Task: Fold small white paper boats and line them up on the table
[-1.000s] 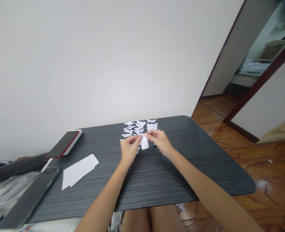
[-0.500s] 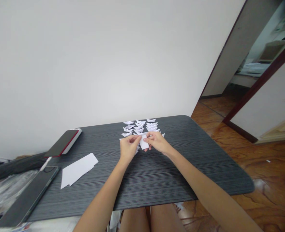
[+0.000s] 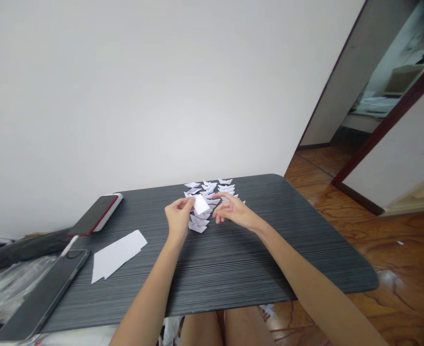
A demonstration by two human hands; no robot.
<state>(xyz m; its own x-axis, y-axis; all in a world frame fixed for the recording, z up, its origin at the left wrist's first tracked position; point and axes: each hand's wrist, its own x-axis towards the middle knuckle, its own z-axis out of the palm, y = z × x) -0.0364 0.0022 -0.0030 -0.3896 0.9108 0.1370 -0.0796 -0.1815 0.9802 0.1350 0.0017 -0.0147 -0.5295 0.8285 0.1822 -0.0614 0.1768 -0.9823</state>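
Left hand: the left hand (image 3: 177, 215) is at the centre of the frame, a little below the middle; its thumb and fingers pinch a small paper (image 3: 201, 204) at its left side.
Small paper: it is white, flat-looking and tilted, and it is held in front of the paper boats (image 3: 199, 222), between the two hands, nearer to the left one.
Right hand: the right hand (image 3: 237, 212) is just right of the centre, apart from the small paper; its fingers are spread and bent loosely, with nothing between them. Some boats are seen close behind them.
Paper boats: many white ones stand close together around the centre of the frame, in uneven columns; the hands and the small paper cover a part of them.
Table: the dark, striped table (image 3: 255, 274) fills the lower middle of the frame.
White sheets: some white sheets (image 3: 118, 254) lie overlapped on the table, at the lower left.
Devices: a phone (image 3: 42, 298) is in the lower left corner; above it, a dark flat device with red edge (image 3: 93, 215) rests over something white. A white cable (image 3: 69, 245) is between these two.
Wall: the pale wall (image 3: 161, 91) takes most of the upper frame.
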